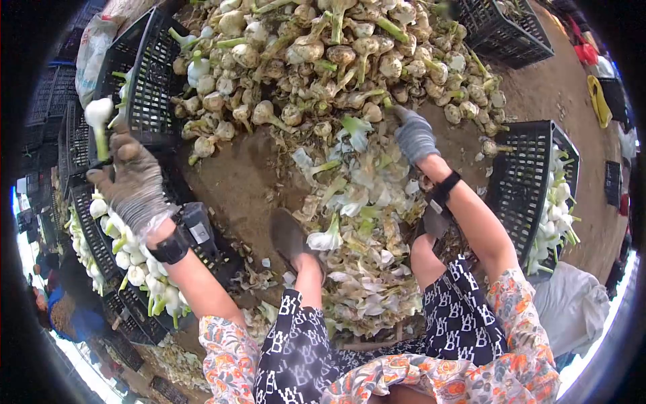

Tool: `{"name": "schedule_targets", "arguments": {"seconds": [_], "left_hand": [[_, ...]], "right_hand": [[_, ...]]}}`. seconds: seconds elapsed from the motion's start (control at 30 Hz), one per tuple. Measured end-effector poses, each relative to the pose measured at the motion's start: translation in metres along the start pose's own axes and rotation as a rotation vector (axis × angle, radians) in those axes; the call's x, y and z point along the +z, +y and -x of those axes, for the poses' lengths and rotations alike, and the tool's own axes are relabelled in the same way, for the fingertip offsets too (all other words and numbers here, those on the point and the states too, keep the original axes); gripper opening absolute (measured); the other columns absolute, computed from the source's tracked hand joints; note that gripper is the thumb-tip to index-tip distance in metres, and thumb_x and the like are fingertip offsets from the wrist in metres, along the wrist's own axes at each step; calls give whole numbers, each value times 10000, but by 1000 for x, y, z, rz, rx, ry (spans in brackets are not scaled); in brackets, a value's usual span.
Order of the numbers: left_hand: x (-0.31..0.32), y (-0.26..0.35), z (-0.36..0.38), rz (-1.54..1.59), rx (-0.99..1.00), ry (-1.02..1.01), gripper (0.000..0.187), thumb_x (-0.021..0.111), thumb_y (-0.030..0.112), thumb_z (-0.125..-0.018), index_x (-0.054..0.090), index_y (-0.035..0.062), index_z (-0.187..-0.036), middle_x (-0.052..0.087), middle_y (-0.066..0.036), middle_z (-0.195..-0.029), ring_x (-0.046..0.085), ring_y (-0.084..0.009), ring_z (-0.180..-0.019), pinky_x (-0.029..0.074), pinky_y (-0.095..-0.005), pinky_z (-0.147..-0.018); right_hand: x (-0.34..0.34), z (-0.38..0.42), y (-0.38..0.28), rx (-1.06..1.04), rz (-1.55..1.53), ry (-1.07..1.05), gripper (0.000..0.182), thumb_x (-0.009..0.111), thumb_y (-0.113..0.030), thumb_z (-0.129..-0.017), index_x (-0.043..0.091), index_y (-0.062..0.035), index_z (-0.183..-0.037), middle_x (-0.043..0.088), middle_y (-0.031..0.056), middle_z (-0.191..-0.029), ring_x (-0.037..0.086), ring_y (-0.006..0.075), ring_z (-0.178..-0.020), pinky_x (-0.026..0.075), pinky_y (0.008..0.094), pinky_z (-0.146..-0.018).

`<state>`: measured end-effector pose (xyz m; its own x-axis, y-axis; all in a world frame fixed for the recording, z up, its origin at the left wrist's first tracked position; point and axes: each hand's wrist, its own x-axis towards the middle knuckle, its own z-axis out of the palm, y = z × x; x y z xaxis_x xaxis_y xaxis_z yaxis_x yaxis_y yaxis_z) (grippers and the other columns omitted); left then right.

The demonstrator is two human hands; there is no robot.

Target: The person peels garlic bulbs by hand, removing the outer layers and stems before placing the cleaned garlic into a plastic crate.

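Note:
My left hand (131,182), in a dirty grey glove, is raised over the crates at the left with its fingers spread. A clean white garlic bulb (99,113) with a green stem hangs in the air just beyond those fingertips, apart from them. My right hand (414,135), also gloved, reaches to the near edge of the big pile of unpeeled garlic (303,50). Its fingertips are by a green stem; whether they grip it is hidden. Loose skins (370,269) lie between my feet, with a white bulb (326,237) among them.
Black crates of white garlic stand at the left (101,236) and right (531,168). Another black crate (155,81) is at the upper left, and one (501,30) at the upper right. A white sack (572,306) lies at the lower right. A person (67,313) is at the far left.

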<state>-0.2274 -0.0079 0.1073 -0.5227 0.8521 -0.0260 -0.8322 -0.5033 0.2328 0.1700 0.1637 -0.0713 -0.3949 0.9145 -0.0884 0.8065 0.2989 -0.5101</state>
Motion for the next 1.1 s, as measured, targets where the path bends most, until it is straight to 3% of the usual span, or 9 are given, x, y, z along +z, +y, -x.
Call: {"name": "schedule_targets", "arguments": {"seconds": [0.13, 0.33, 0.4, 0.43, 0.57, 0.67, 0.8, 0.83, 1.1], "left_hand": [[-5, -57, 23, -195, -142, 18, 435, 469, 345, -897, 479, -19, -1135, 563, -151, -1013, 562, -213, -801, 513, -307, -679], [-66, -169, 85, -628, -517, 435, 194, 558, 185, -861, 556, 50, -1000, 594, -63, -840, 569, -144, -684, 516, -261, -575], [-87, -187, 104, -650, -586, 389, 205, 577, 180, -850, 563, 43, -1002, 601, -62, -846, 577, -143, -672, 516, -258, -573], [-87, -194, 109, -661, -624, 365, 211, 586, 178, -845, 566, 39, -1003, 604, -62, -849, 581, -143, -665, 516, -257, -573], [-91, -221, 124, -1078, -570, 202, 305, 624, 134, -815, 545, 37, -1093, 607, -65, -941, 604, -151, -781, 522, -281, -642], [-69, -243, 126, -1325, -366, -73, 539, 688, 127, -757, 442, 33, -1227, 525, -94, -1146, 516, -171, -1030, 443, -279, -865], [-90, -262, 125, -1071, -447, -104, 639, 718, 136, -726, 395, 33, -1268, 482, -95, -1214, 475, -185, -1100, 402, -301, -931], [-84, -260, 123, -1059, -416, -111, 648, 727, 140, -717, 398, 31, -1264, 481, -97, -1215, 473, -186, -1104, 398, -305, -937], [-76, -256, 123, -968, -463, -114, 659, 758, 171, -688, 424, 26, -1237, 505, -97, -1173, 512, -190, -1053, 426, -322, -916]], "right_hand": [[25, -22, -10, -440, 392, -94, 443, 557, -85, -717, 524, -128, -1156, 544, 125, -1141, 561, 312, -967, 480, 387, -775], [46, 2, -9, -249, 518, -134, 265, 526, -77, -739, 596, -111, -993, 552, 153, -1035, 589, 320, -851, 495, 384, -687], [37, 3, 1, -109, 488, -203, 208, 533, -107, -756, 615, -100, -947, 569, 156, -1002, 593, 324, -805, 491, 395, -673], [32, 6, 11, -163, 215, 0, 164, 558, -171, -782, 625, -90, -908, 596, 133, -844, 595, 278, -723, 487, 372, -634], [-4, 23, 1, 592, -821, -299, 393, 610, -382, -805, 611, -48, -1011, 573, 45, -700, 524, 139, -562, 461, 266, -520], [-24, 49, -26, 566, -1005, -313, 476, 604, -434, -802, 590, -27, -1048, 580, 35, -724, 518, 124, -561, 459, 254, -501], [-25, 68, -36, 557, -1387, -411, 441, 614, -418, -800, 586, -20, -988, 566, 9, -721, 515, 70, -575, 445, 216, -497], [-41, 66, -48, 515, -1056, -378, 426, 618, -397, -803, 585, -9, -974, 567, -4, -712, 511, 49, -585, 425, 200, -484], [-53, 67, -45, 201, -965, -370, 328, 629, -250, -813, 589, 33, -972, 608, 24, -754, 543, 64, -646, 462, 217, -557]]}}
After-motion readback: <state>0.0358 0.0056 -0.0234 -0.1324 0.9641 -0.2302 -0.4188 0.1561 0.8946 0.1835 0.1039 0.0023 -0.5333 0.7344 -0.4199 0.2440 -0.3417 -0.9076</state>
